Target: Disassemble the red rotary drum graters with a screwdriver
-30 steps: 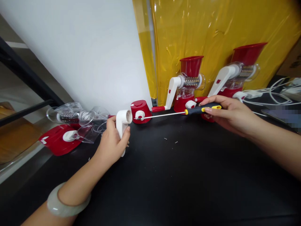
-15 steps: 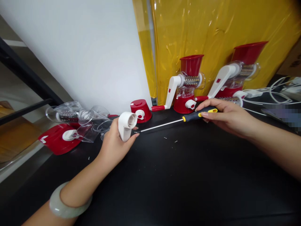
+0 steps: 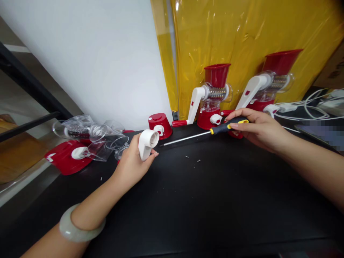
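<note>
Upright in my left hand [image 3: 131, 159] is a white crank handle [image 3: 146, 143], its round socket turned up and to the right. My right hand [image 3: 258, 129] grips the dark and yellow handle of a screwdriver [image 3: 224, 128]. The screwdriver's metal shaft points left, its tip a little to the right of my left fingertips and apart from them. A small red base with a white knob [image 3: 160, 125] stands just behind the white handle. Two small screws, one of them here [image 3: 199, 160], lie on the black table [image 3: 215, 208].
Two red and white drum graters [image 3: 217, 93] [image 3: 276, 84] stand at the back right. At the left are a red base [image 3: 67, 157] and clear plastic parts [image 3: 104, 139]. One more screw [image 3: 101, 178] lies nearby. White cables [image 3: 311, 107] and a phone-like device [image 3: 319, 134] are at the right.
The screwdriver tip has moved slightly right and up, away from my left fingertips. My left hand has tilted the white handle a little to the right.
</note>
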`<state>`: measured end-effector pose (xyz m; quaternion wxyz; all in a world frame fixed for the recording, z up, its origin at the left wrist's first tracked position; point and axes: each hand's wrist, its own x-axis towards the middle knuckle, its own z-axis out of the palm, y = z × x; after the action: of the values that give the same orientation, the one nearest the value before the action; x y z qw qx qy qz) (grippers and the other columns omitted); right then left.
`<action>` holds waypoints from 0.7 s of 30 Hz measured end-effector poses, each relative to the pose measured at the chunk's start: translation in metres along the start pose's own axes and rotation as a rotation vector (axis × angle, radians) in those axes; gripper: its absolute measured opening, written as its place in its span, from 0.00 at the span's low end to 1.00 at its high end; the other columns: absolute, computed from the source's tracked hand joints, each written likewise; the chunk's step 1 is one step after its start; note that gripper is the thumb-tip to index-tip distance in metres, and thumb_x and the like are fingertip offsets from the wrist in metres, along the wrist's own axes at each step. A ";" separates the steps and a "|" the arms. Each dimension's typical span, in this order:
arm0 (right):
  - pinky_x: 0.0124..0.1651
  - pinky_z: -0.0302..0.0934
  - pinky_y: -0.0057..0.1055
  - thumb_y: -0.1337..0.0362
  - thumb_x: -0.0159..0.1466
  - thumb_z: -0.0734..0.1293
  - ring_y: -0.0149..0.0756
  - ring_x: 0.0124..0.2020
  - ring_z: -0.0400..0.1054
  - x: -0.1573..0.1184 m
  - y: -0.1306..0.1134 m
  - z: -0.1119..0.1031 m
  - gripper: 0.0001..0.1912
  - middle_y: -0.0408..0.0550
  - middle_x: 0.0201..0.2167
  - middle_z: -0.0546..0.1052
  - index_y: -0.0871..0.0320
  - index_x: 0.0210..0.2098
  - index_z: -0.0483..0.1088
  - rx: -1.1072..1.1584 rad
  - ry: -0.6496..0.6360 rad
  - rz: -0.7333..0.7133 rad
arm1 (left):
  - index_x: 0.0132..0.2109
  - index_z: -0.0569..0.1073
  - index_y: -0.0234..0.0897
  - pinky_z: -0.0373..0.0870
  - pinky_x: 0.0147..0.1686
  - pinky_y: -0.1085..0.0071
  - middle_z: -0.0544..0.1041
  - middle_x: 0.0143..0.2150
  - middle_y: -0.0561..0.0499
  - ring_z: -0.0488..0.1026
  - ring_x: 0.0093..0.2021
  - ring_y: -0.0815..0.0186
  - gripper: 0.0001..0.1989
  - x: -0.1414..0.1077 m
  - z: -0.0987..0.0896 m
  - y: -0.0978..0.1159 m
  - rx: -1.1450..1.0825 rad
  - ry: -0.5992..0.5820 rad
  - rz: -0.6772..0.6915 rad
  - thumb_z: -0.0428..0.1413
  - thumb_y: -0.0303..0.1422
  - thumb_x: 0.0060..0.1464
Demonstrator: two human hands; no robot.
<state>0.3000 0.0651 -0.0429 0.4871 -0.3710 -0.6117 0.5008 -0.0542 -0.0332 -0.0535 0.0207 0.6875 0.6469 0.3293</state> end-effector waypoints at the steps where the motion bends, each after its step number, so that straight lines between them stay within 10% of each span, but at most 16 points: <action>1: 0.31 0.53 0.31 0.60 0.50 0.78 0.29 0.27 0.61 0.002 0.000 -0.002 0.17 0.40 0.28 0.73 0.55 0.36 0.73 0.002 0.036 -0.018 | 0.58 0.63 0.42 0.73 0.39 0.63 0.81 0.37 0.50 0.80 0.38 0.55 0.26 0.000 0.001 0.002 0.007 -0.029 0.012 0.60 0.39 0.54; 11: 0.33 0.56 0.33 0.57 0.51 0.77 0.32 0.27 0.62 0.020 0.013 -0.018 0.15 0.39 0.27 0.72 0.52 0.34 0.72 -0.119 0.230 -0.219 | 0.63 0.61 0.46 0.72 0.39 0.63 0.81 0.45 0.48 0.80 0.44 0.53 0.28 0.016 0.033 0.047 0.097 -0.374 0.274 0.58 0.34 0.57; 21: 0.37 0.62 0.34 0.59 0.56 0.74 0.34 0.31 0.67 0.017 0.012 -0.014 0.11 0.41 0.32 0.74 0.51 0.36 0.72 -0.088 0.313 -0.366 | 0.54 0.64 0.39 0.75 0.31 0.63 0.75 0.32 0.52 0.76 0.27 0.61 0.20 0.023 0.004 0.012 -0.112 -0.261 0.063 0.54 0.46 0.61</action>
<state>0.3089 0.0876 -0.0503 0.6420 -0.3478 -0.6071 0.3136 -0.0432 -0.0130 -0.0419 0.1324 0.7423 0.5973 0.2731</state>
